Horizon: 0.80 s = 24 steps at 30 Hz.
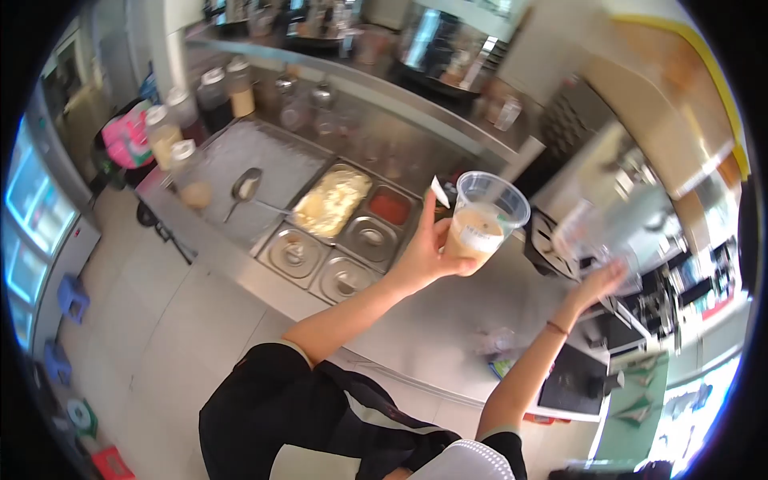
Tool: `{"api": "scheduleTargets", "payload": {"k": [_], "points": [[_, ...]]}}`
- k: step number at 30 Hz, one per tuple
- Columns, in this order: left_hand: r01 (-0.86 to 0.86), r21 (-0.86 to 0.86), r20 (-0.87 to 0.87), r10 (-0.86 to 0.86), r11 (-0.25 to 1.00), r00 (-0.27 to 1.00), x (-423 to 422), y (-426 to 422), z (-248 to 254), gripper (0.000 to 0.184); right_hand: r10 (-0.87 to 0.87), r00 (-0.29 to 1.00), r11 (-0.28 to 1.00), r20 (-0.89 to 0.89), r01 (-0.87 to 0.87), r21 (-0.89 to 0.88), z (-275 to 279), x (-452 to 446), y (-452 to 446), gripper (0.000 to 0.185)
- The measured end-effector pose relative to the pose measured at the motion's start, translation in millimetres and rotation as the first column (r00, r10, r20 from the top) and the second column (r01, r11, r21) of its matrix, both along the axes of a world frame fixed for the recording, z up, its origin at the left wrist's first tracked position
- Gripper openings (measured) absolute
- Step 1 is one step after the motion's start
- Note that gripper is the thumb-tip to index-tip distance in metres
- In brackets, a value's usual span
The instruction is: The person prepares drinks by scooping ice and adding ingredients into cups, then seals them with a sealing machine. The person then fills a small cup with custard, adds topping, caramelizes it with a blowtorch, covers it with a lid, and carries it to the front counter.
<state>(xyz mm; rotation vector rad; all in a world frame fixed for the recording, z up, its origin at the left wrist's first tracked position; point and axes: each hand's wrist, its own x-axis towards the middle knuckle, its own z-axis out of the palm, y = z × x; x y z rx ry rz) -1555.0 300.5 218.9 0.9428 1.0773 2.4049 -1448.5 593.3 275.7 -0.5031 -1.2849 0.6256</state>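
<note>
Near the middle of the head view, my left hand (436,252) is wrapped round a clear plastic cup (494,200). The cup is tilted, has a printed white label and holds a beige drink in its lower part. A small white piece (439,192) shows at my index fingertip; I cannot tell what it is. On the right, my right hand (600,284) is smeared by motion, with its fingers closed at a clear plastic container (588,232). That container is blurred too, so its exact kind does not show.
Left of the cup, the steel counter (416,328) holds a tray of creamy white food (332,200), a red-filled pan (390,206) and several lidded pans. A spoon (246,184) lies on a pale surface beside several bottles (240,88). A steel shelf (360,76) runs above.
</note>
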Motion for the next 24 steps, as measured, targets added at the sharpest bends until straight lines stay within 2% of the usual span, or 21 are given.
{"api": "scheduleTargets", "payload": {"k": [2,4,5,6,7,8,9,10,11,12,13,15,16,17,18,19,20,21,23,24], "points": [[-0.064,0.022,-0.033,0.065,0.998,0.997,-19.2,-49.8,-14.6,0.123,-0.104,0.982,0.992,-0.156,0.113,0.049,9.7,-18.2,-69.0,0.037],[-0.144,0.045,0.003,0.144,0.989,0.990,-44.1,-105.3,-32.0,0.122,0.154,0.986,0.988,0.058,-0.152,-0.036,-24.1,-40.8,-116.4,0.032],[-0.197,0.030,0.013,0.197,0.980,0.980,-56.9,-136.3,-36.8,0.121,0.329,0.877,0.938,0.349,-0.348,-0.009,-43.8,-53.2,-148.8,0.030],[-0.248,0.012,0.022,0.247,0.969,0.969,-70.3,-167.5,-40.2,0.120,0.549,0.635,0.793,0.543,-0.601,-0.099,-60.5,-75.9,-193.3,0.026],[-0.263,0.002,0.019,0.263,0.965,0.965,-82.9,-199.2,-44.5,0.120,0.675,0.300,0.598,0.674,-0.757,-0.262,-77.1,-98.8,-237.7,0.023],[-0.349,-0.036,0.002,0.349,0.937,0.937,-93.3,-231.7,-46.8,0.120,0.890,-0.259,0.035,0.376,-0.781,-0.623,-87.7,-127.8,-290.9,0.020],[-0.444,-0.061,-0.048,0.442,0.894,0.896,-116.5,-264.5,-43.0,0.120,0.683,-0.573,-0.048,0.453,-0.654,-0.755,-111.2,-164.7,-330.4,0.022],[-0.461,-0.070,-0.056,0.458,0.885,0.887,-137.4,-296.2,-40.6,0.120,0.352,-0.808,-0.082,0.473,-0.530,-0.844,-134.8,-201.8,-369.9,0.030],[-0.552,-0.082,-0.027,0.552,0.830,0.833,-144.3,-321.7,-42.1,0.120,0.339,-0.875,-0.163,0.345,-0.416,-0.895,-195.0,-229.0,-403.2,0.030],[-0.642,-0.099,0.000,0.646,0.760,0.764,-152.0,-347.8,-47.8,0.120,0.437,-0.891,-0.336,0.124,-0.289,-0.897,-242.2,-264.3,-435.2,0.031],[-0.653,-0.124,0.018,0.660,0.747,0.751,-159.7,-377.3,-56.6,0.120,0.496,-0.861,-0.509,-0.117,-0.179,-0.842,-284.2,-297.2,-464.8,0.033],[-0.784,-0.279,-0.132,0.787,0.555,0.603,-174.7,-434.0,-67.4,0.115,0.779,-0.561,-0.411,-0.281,-0.119,-0.904,-354.2,-361.2,-517.4,0.041],[-0.817,-0.329,-0.190,0.814,0.474,0.549,-180.7,-458.6,-70.2,0.114,0.866,-0.420,-0.336,-0.274,-0.080,-0.939,-376.4,-396.4,-539.3,0.041],[-0.836,-0.351,-0.147,0.857,0.422,0.494,-181.7,-476.4,-68.8,0.114,0.931,-0.272,-0.258,-0.241,-0.028,-0.966,-392.7,-425.3,-559.3,0.041],[-0.855,-0.367,-0.109,0.896,0.366,0.431,-182.5,-490.8,-68.8,0.114,0.925,-0.284,-0.269,-0.253,-0.018,-0.963,-404.5,-445.5,-574.8,0.041],[-0.860,-0.371,-0.119,0.901,0.349,0.417,-184.8,-504.3,-71.3,0.114,0.956,-0.152,-0.251,-0.252,0.026,-0.968,-412.1,-467.7,-589.0,0.047],[-0.877,-0.396,-0.090,0.939,0.271,0.331,-186.2,-516.2,-74.3,0.116,0.970,-0.021,-0.239,-0.241,0.068,-0.969,-418.8,-489.5,-602.1,0.052],[-0.886,-0.422,-0.061,0.969,0.192,0.239,-187.5,-525.3,-77.8,0.118,0.967,-0.038,-0.248,-0.251,0.069,-0.966,-425.5,-505.7,-611.4,0.052],[-0.892,-0.430,-0.081,0.978,0.138,0.191,-191.7,-539.0,-83.4,0.117,0.878,0.066,-0.478,-0.475,0.048,-0.877,-441.3,-527.2,-622.2,0.051],[-0.893,-0.438,-0.089,0.982,0.109,0.164,-191.4,-543.4,-86.3,0.117,0.876,0.061,-0.482,-0.479,0.060,-0.874,-458.5,-535.9,-624.8,0.051]]}}
